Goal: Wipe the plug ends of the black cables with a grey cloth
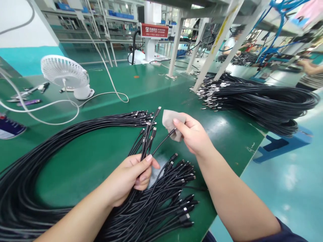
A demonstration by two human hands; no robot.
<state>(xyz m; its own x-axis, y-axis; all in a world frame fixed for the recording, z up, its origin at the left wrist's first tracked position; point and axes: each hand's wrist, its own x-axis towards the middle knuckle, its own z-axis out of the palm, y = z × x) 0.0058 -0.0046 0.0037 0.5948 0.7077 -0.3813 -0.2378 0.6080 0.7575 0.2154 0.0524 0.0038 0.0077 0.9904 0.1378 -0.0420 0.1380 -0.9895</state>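
Note:
Several black cables [144, 148] stand up out of my left hand [137, 173], whose fingers are wrapped round them below their plugs. Pinched in my right hand [195, 132] is a light grey cloth [169, 117], folded over the plug end of one cable that runs down to my left hand. That plug itself is hidden by the cloth. Below and right of my left hand lies a thick bundle of black cables [161, 201] with metal-tipped plugs. Another bunch of cable ends [136, 117] rests behind, its cables curving round to the left.
A white fan [64, 72] stands at the back left, with a white cord [101, 92] looping across the green table [83, 164]. At the right, a large coil of black cables [264, 97] hangs past the table edge above a blue stool [285, 144]. Metal posts [175, 47] rise behind. A person [230, 43] is in the background.

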